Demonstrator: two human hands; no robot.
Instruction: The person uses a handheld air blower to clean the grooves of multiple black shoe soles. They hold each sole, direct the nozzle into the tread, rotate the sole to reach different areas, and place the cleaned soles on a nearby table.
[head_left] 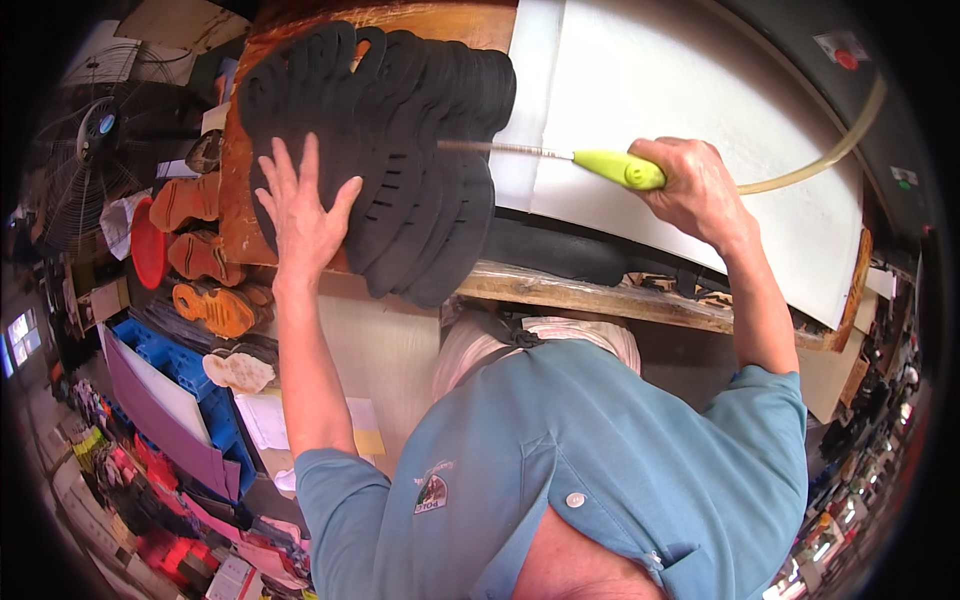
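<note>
My left hand (pixel 300 215) lies flat with its fingers spread on a fanned-out pile of black shoe-part cutouts (pixel 410 165). The pieces overlap in steps, and some have short slots in them. My right hand (pixel 692 185) is wrapped round the lime-green handle of a long thin-shafted tool (pixel 615 168). The metal shaft points left, and its brownish, blurred tip is over or against the right part of the pile; contact I cannot tell. A pale yellow hose (pixel 825 170) runs away to the right from behind my right hand, its join with the tool hidden.
The pile rests on a brown wooden bench (pixel 240 215) beside a large white sheet (pixel 670 90). Orange sole-shaped pieces (pixel 215 308) are stacked at the left, near a blue crate (pixel 165 345). A fan (pixel 95 130) stands far left. Black material (pixel 560 250) lies on a shelf under the sheet.
</note>
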